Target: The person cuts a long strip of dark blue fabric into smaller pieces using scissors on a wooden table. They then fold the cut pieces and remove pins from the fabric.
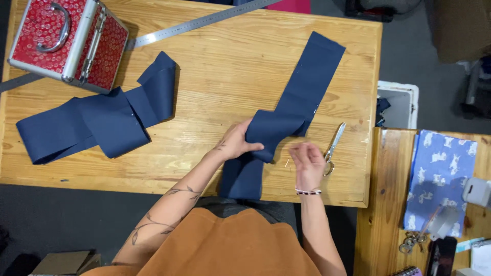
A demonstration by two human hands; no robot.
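Observation:
A long navy fabric strip [307, 87] lies diagonally on the wooden table [230, 76], folded over near the front edge and hanging toward me. My left hand [236, 143] pinches the fold of this strip, thumb on top. My right hand [308, 162] hovers just right of the fold with fingers curled; something tiny like a pin may be between them, but it is too small to tell. Scissors [333, 148] lie on the table right beside my right hand.
A second navy strip [97, 122] lies folded at the left. A red patterned case with a metal handle [66, 41] stands at the back left, a metal ruler [199, 23] behind it. A side table at right holds light blue printed fabric [440, 174], keys [411, 241].

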